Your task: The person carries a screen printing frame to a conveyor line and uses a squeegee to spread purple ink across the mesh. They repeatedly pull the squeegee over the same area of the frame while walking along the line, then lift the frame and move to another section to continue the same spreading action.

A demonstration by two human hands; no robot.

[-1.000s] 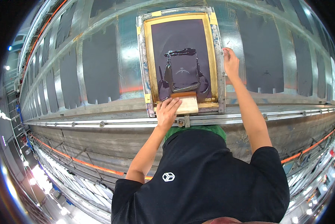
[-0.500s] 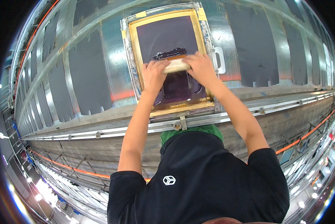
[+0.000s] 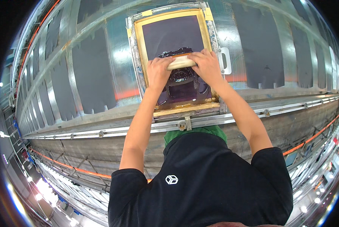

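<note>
A squeegee (image 3: 180,62) with a pale wooden handle lies crosswise over the screen-printing frame (image 3: 134,51), its orange blade edge just showing. My left hand (image 3: 159,72) is closed on the handle's left end. My right hand (image 3: 207,66) grips the right end. A glossy bead of dark ink (image 3: 176,52) lies along the far side of the blade. More wet ink (image 3: 181,76) sits on the near side, below the handle. The dark mesh (image 3: 171,33) is bordered by yellow tape. How the blade meets the mesh is hidden by the handle and fingers.
Dark fabric pieces (image 3: 92,72) lie in a row along the long table, with more pieces (image 3: 258,49) to the right. A metal rail (image 3: 139,129) with stops runs along the near edge. A white handle-shaped plate (image 3: 226,61) sticks out at the frame's right side.
Both hands and the squeegee have shifted slightly away from me. Wet, rippled ink now shows on the near side of the handle. The whole scene sits a little further right in view.
</note>
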